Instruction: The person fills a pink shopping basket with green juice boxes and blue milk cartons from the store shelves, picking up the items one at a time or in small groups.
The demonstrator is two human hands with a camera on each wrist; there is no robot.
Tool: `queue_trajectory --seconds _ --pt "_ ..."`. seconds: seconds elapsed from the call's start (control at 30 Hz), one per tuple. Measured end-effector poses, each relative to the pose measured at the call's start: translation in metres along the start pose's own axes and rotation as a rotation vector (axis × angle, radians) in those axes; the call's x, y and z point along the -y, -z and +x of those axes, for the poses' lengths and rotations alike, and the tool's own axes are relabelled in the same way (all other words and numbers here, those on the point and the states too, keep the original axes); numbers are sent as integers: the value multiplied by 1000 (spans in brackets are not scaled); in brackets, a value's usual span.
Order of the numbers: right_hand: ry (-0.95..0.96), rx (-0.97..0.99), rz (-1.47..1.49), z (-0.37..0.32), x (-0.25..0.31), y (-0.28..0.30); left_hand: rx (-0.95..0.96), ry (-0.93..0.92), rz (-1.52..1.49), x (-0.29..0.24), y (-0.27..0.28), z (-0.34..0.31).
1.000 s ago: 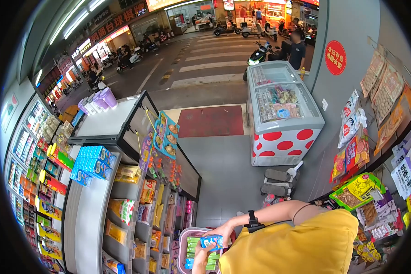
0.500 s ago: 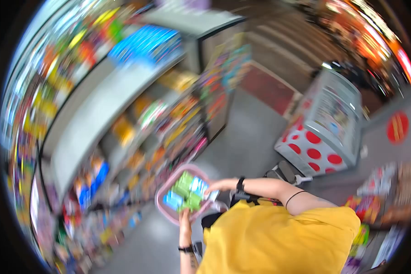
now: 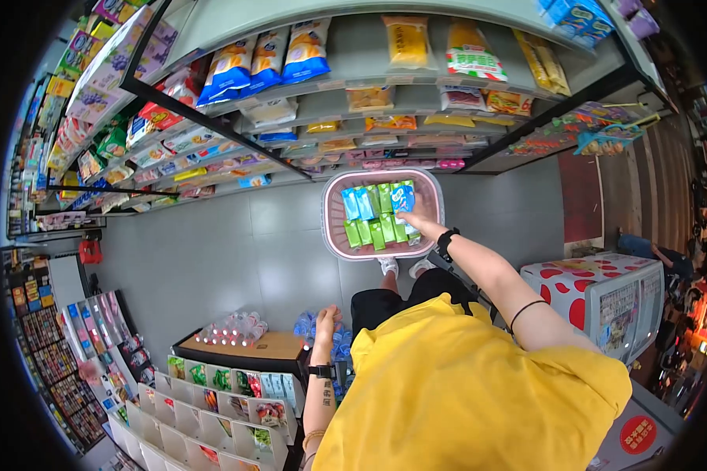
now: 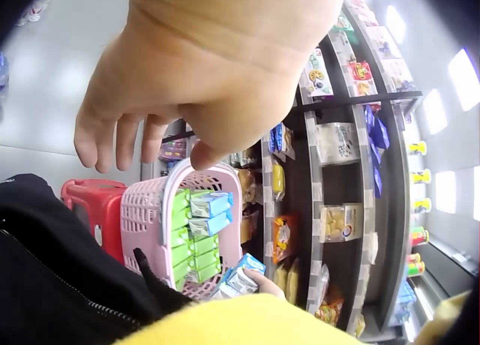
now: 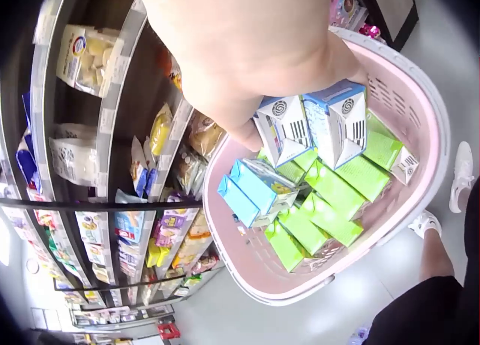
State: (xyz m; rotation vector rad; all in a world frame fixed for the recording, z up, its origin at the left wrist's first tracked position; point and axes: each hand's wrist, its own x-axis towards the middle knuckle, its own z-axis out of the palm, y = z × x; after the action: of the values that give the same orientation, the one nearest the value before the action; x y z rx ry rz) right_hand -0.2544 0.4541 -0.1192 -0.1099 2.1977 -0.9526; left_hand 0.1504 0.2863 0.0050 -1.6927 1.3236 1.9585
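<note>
Inside pink slotted plastic basket (image 5: 244, 259) | right fingers (image 5: 246, 135) pinching boxy blue cartons (image 5: 337, 123) | left fingers (image 4: 125, 142) loose, slightly spread

A pink plastic basket (image 3: 327, 216) with rounded corners, slotted walls and a smooth, paler rim carries the things. Inside lie green cartons (image 3: 377, 235), packed closely together, and blue cartons (image 3: 358, 204), two of them side by side near one end wall. What supports the basket is hidden from above.
</note>
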Motion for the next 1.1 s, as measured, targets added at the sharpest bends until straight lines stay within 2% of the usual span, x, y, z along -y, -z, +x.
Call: queue_trajectory --seconds 0.07,0.17,0.27,0.33,0.43,0.6,0.63,0.73,0.8,0.83,0.87,0.9,0.97,1.0,1.03,1.07,1.1 --pt "-25 -25 -189 8 18 -14 -23 27 -37 17 4 -3" --pt "-122 -51 -387 -3 74 -20 -46 30 -85 23 3 -17" --pt "-145 -136 -423 10 82 -47 -91 27 -64 34 8 -28" --pt "-149 -199 -440 18 85 -63 -112 112 -60 36 14 -37" --pt "-132 -278 -451 24 80 -79 -150 44 -112 56 24 -45" --pt "-27 -202 -412 36 44 -86 -166 79 -183 61 29 -48" --pt "20 -117 -365 31 44 -73 -166 75 -140 58 29 -42" --pt "69 -24 -174 18 36 -48 -128 45 2 31 23 -21" --pt "207 11 -149 10 29 -23 -105 -60 106 -6 8 -3" --pt "310 22 -126 7 20 -12 -93 -215 250 -31 -3 7" --pt "321 -69 -254 8 2 -12 -88 -369 389 -59 -15 15" --pt "320 -31 -286 -9 8 15 -86 -522 527 -87 -28 19" --pt "427 -10 -119 0 -41 29 -28 -807 599 -174 -82 -7" --pt "296 -3 -72 -25 -38 55 22 -969 654 -215 -109 -22" --pt "342 -46 -9 -34 -58 71 73 -1129 706 -257 -137 -38" --pt "277 -59 -24 -50 -70 93 149 -1251 706 -296 -168 -63" --pt "316 -194 -18 -65 -92 105 223 -1367 704 -334 -198 -90"
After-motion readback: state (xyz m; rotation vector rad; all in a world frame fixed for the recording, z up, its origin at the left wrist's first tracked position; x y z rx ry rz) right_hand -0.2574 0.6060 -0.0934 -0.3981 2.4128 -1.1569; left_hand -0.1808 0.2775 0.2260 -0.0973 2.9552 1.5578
